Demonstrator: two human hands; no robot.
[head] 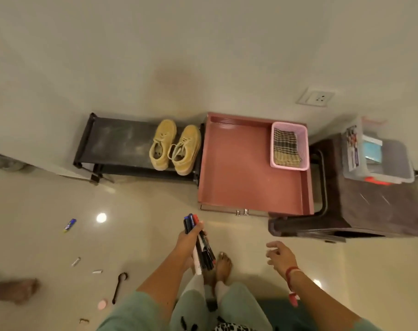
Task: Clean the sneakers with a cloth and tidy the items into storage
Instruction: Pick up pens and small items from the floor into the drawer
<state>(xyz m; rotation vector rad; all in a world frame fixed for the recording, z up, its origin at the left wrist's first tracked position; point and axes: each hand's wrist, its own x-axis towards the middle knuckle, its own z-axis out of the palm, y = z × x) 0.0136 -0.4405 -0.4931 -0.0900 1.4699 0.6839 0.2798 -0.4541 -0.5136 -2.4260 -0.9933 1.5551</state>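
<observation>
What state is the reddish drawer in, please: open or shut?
Open: the drawer is pulled out, its floor in view, a pink basket in its far right corner.

two sneakers (162, 145), one cloth (286, 146), one basket (304, 144).

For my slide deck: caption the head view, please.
Left hand grips markers before open pink drawer; sneakers sit on black rack.

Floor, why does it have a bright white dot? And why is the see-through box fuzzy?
Head view: the round white spot on the glossy cream floor is reflected light; head view, right edge: the clear plastic storage box looks smeared, probably lens or motion blur.
</observation>
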